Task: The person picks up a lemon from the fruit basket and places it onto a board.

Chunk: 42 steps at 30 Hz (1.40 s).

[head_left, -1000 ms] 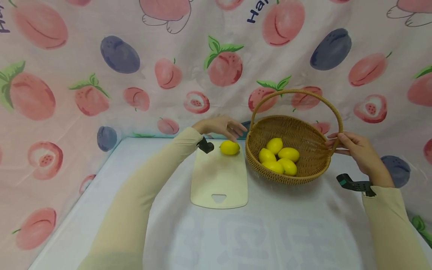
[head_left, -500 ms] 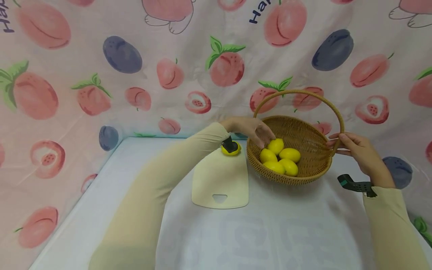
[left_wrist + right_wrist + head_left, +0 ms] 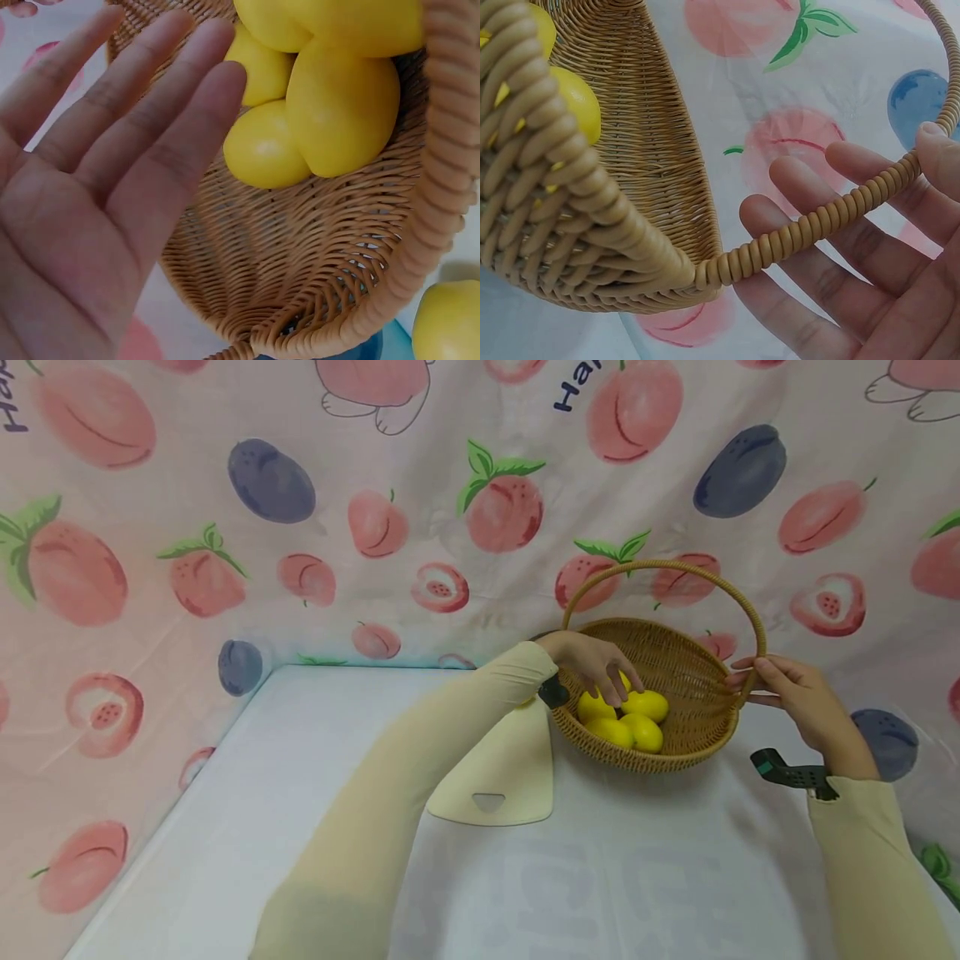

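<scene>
Covering much of the cutting board (image 3: 517,777) with our left sleeve (image 3: 405,768), we reach over the basket (image 3: 637,763).
Yellow lemons (image 3: 642,732) sit inside; our left hand (image 3: 597,665), fingers relaxed and unclasped, has moved farther in from the left rim, while our right hand (image 3: 797,697) grips the handle (image 3: 751,614) as before.

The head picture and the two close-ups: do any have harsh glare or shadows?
In the head view, the light looks muted, with soft shadows on the white-covered table and a cyan tint along its far edge; in the left wrist view, the yellow oval lemons in the brown woven wicker basket show only soft, pale highlights; in the right wrist view, no harsh glare shows.
</scene>
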Motion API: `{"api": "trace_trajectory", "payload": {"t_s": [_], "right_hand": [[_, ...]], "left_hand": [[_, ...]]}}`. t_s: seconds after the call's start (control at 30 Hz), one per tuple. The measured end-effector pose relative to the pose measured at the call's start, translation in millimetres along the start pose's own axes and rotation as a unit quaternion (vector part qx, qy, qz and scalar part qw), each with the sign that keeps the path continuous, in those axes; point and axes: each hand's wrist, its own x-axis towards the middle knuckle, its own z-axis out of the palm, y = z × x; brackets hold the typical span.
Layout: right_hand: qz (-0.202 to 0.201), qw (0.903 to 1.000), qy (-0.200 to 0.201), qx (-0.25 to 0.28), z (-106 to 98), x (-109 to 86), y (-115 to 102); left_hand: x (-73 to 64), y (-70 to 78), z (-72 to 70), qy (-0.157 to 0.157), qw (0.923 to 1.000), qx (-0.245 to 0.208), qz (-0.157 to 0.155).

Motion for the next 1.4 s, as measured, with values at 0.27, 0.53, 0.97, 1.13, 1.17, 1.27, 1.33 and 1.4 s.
{"api": "trace_trajectory", "payload": {"t_s": [0.27, 0.53, 0.97, 1.13, 1.17, 1.27, 1.33, 1.4], "right_hand": [[-0.004, 1.0000, 0.003, 0.003, 0.4, 0.6, 0.6], [-0.010, 0.9999, 0.003, 0.009, 0.5, 0.3, -1.9], [-0.012, 0.9998, -0.001, 0.014, 0.7, 1.6, -2.7], [-0.006, 1.0000, 0.004, -0.001, 1.4, 1.9, -2.8], [-0.006, 1.0000, 0.003, -0.002, 1.4, 1.9, -2.8], [-0.006, 1.0000, 0.003, -0.002, 1.1, 1.9, -2.5], [-0.006, 1.0000, 0.004, -0.001, 0.9, 1.6, -2.3], [-0.007, 1.0000, 0.004, 0.003, 0.9, 1.2, -2.2]], "left_hand": [[8.7, -7.2, -2.4, -0.020, 0.9985, -0.035, -0.038], [18.3, -10.1, 2.2, -0.025, 0.9971, -0.018, -0.070], [29.1, -7.0, 6.4, -0.057, 0.9861, -0.016, -0.155], [28.3, -8.4, 6.9, -0.072, 0.9820, 0.001, -0.175], [28.1, -8.8, 7.1, -0.072, 0.9816, 0.005, -0.177], [27.7, -11.3, 8.0, -0.071, 0.9819, 0.008, -0.175], [27.2, -12.8, 9.2, -0.067, 0.9820, 0.031, -0.174], [26.5, -14.3, 11.2, -0.066, 0.9821, 0.047, -0.170]]}}
